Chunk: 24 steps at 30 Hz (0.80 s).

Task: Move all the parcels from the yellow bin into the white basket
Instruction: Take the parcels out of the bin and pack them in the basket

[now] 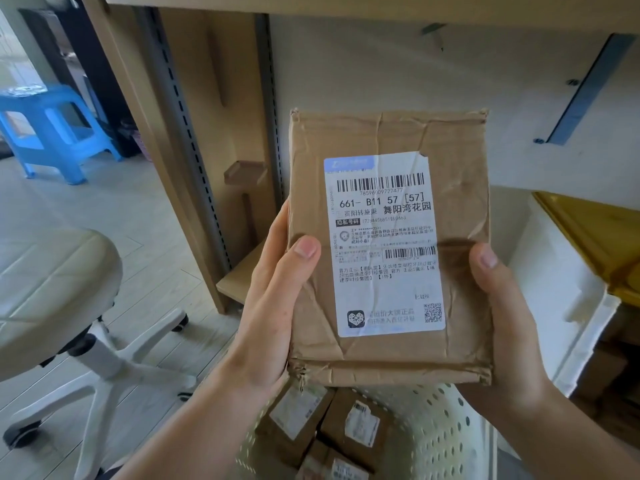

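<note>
Both forearms enter from the bottom edge and meet on one brown parcel (388,244) held upright in front of the camera, label side toward the lens. Parcel: crumpled kraft-paper wrap, folded seams at top and bottom, corners frayed. It hangs above the white basket (440,431) and is not touching it.

Desk or shelf unit (214,109) fills the background: pale wood side panel, grey slotted metal upright, white back wall behind the parcel.

White swivel stool (52,289), padded seat, star base with castors, stands at left on the pale floor. Blue plastic stool (52,133) further back, upper left, well apart from it.

White basket, perforated wall, sits at bottom centre; only its far rim and part of the inside show. At least three smaller parcels in the basket (346,427), brown with white labels, lie packed against one another.

Yellow bin (595,237) at right edge, partly cut off; contents not visible from here. White box-like unit just beside and below it.

Left hand (273,306): fingers wrapped behind the parcel's left edge, thumb pressed flat on the front face. Right hand (505,317): mirrors it on the right edge, thumb on the front, fingers hidden behind.

Shipping label (384,244): white, wrinkled, barcodes, printed text, QR code at lower right, one top corner torn.
</note>
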Available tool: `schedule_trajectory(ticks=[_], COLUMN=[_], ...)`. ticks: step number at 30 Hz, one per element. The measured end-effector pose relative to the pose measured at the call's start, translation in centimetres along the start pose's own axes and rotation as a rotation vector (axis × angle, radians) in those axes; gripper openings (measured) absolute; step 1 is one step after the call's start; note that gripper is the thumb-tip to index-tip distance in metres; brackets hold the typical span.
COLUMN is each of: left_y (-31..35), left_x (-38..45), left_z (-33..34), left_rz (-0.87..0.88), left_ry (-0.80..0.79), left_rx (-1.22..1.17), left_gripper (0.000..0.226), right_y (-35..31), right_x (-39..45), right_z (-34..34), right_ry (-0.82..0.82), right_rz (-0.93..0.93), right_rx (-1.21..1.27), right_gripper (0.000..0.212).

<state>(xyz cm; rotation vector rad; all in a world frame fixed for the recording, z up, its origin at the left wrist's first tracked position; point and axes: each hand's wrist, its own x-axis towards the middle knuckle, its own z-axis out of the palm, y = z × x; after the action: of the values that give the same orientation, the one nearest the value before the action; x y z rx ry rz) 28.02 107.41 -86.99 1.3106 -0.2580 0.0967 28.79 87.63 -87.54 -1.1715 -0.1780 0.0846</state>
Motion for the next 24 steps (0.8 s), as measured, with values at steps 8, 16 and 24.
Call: schedule_trajectory(ticks=[8,16,24], left_y=[-1.7,-5.0,-7.0], left_x=[0.2,-2.4,-3.4], left_z=[-2.3,-2.7,-6.0], left_rz=[-0.237,-0.936,-1.073], left_ry=[0.032,0.359,0.135], left_rx=[0.036,-0.172,-0.055], left_gripper=[0.063,0.04,0.059], right_y=[0.4,3.9,5.3], right_x=[0.4,0.4,-0.4], right_z=[0.2,-2.2,-3.0], right_ry=[0.049,-0.109,-0.232], right_rz=[0.208,0.653,0.824], right_rx=[-0.141,-0.521,-0.542], right_gripper=[0.062,0.082,0.056])
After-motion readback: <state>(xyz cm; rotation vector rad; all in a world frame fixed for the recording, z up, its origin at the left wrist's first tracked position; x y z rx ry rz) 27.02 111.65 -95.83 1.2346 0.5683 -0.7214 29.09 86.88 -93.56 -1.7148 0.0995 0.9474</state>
